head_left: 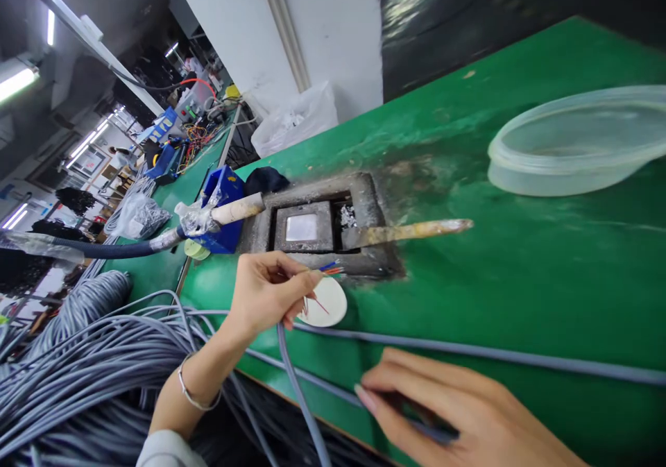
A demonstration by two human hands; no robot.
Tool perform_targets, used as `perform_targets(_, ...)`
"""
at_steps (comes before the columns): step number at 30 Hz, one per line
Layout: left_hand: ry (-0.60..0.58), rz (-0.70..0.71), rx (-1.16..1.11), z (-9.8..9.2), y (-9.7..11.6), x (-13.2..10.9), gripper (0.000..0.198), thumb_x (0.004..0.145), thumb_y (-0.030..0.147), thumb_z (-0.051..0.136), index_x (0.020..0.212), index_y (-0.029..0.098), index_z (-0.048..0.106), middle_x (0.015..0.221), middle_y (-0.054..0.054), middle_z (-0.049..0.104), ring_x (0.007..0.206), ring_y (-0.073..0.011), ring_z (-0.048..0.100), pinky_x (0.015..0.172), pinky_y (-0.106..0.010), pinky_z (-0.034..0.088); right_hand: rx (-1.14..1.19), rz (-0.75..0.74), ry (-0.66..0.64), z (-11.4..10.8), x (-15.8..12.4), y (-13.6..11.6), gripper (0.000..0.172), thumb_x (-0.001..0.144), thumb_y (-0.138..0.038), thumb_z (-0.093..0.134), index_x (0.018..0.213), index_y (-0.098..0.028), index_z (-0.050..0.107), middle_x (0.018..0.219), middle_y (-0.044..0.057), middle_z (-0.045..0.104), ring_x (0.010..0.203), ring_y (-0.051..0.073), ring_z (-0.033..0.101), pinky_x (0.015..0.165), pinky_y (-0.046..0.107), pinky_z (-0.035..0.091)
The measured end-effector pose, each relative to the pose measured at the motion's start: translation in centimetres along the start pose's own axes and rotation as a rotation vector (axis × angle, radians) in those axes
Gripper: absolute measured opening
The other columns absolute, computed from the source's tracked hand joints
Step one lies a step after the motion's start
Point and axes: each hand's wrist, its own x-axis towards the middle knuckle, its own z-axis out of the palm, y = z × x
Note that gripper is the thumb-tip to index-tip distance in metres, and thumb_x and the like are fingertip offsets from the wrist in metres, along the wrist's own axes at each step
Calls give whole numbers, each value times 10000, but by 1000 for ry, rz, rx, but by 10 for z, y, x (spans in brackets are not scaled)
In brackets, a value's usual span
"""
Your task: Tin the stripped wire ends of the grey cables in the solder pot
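My left hand (273, 290) pinches the stripped end of a grey cable (299, 377). Thin wires (330, 268) in blue, orange and red stick out past its fingertips, and some bare strands point downward. Beneath the fingertips is a small round whitish dish (330, 304), partly covered. Behind it, a solder pot (302, 228) with a shiny square surface is set into a grimy frame. My right hand (452, 411) hovers lower right, fingers loosely curled, thumb slightly apart. Another grey cable (333, 387) passes behind it; I see no grip on it.
A scraper (411, 231) with a worn handle rests across the frame. A blue bin (223, 210) and a hose nozzle (236, 210) stand left of the pot. Coiled grey cables (104, 363) fill the lower left. A translucent tub (572, 141) sits at right on the green table (520, 279).
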Motion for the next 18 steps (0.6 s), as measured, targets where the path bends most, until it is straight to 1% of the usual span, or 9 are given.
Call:
perform_targets(1, 3, 3, -35, 1, -3, -7, 403, 596, 470, 787, 522, 136, 572, 332, 32, 475, 231, -53, 363, 236, -161, 237, 11, 29, -11, -3, 1, -1, 254, 895, -173, 446, 706, -238, 602, 659, -2, 637, 563, 138, 624, 532, 203, 509)
perform_targets(3, 20, 5, -101, 3, -9, -21, 421, 599, 488, 793, 523, 129, 585, 338, 24, 487, 231, -55, 373, 234, -156, 249, 34, 79, -1, -7, 4, -3, 246, 898, -207, 473, 698, -235, 612, 627, -12, 615, 514, 127, 584, 483, 204, 470)
perform_targets(6, 55, -6, -210, 7, -15, -38, 419, 570, 474, 821, 519, 121, 602, 384, 5, 542, 234, -54, 394, 234, -153, 271, 66, 138, 6, -11, 8, -4, 264, 884, -264, 495, 653, -230, 617, 562, -24, 576, 440, 116, 514, 412, 217, 406)
perform_targets(8, 75, -15, -291, 11, -17, -46, 417, 542, 463, 839, 511, 118, 607, 418, -8, 578, 231, -51, 397, 226, -147, 255, 96, 191, 11, -13, 11, -7, 282, 862, -309, 495, 624, -227, 621, 536, -18, 572, 431, 124, 511, 396, 223, 400)
perform_targets(9, 83, -18, -331, 14, -19, -50, 413, 530, 454, 847, 511, 118, 610, 432, -13, 591, 230, -50, 400, 224, -144, 244, 121, 225, 10, -14, 12, -9, 281, 848, -333, 498, 626, -226, 632, 545, -11, 589, 449, 133, 536, 405, 223, 421)
perform_targets(11, 103, -12, -408, 20, -22, -55, 402, 515, 439, 859, 514, 121, 612, 451, -15, 607, 232, -48, 403, 225, -142, 241, 182, 270, 28, -15, 14, -14, 252, 806, -383, 521, 676, -224, 666, 604, 7, 648, 518, 160, 608, 460, 232, 493)
perform_targets(13, 116, -9, -486, 27, -27, -59, 398, 497, 431, 870, 525, 126, 615, 463, -8, 611, 243, -44, 406, 237, -141, 263, 222, 290, 15, -16, 14, -19, 247, 752, -410, 567, 807, -214, 706, 737, 33, 712, 658, 203, 680, 580, 271, 566)
perform_targets(15, 125, -26, -575, 35, -32, -62, 417, 459, 434, 884, 527, 132, 605, 465, 4, 600, 263, -38, 404, 246, -136, 267, 235, 296, -3, -15, 13, -21, 301, 713, -422, 606, 890, -204, 714, 824, 55, 732, 751, 240, 701, 660, 317, 590)
perform_targets(18, 156, -74, -705, 43, -37, -65, 458, 404, 435, 902, 545, 137, 584, 520, 20, 595, 305, -17, 371, 252, -119, 219, 269, 322, -24, -13, 12, -20, 321, 733, -455, 623, 903, -199, 716, 856, 72, 737, 792, 260, 706, 691, 342, 596)
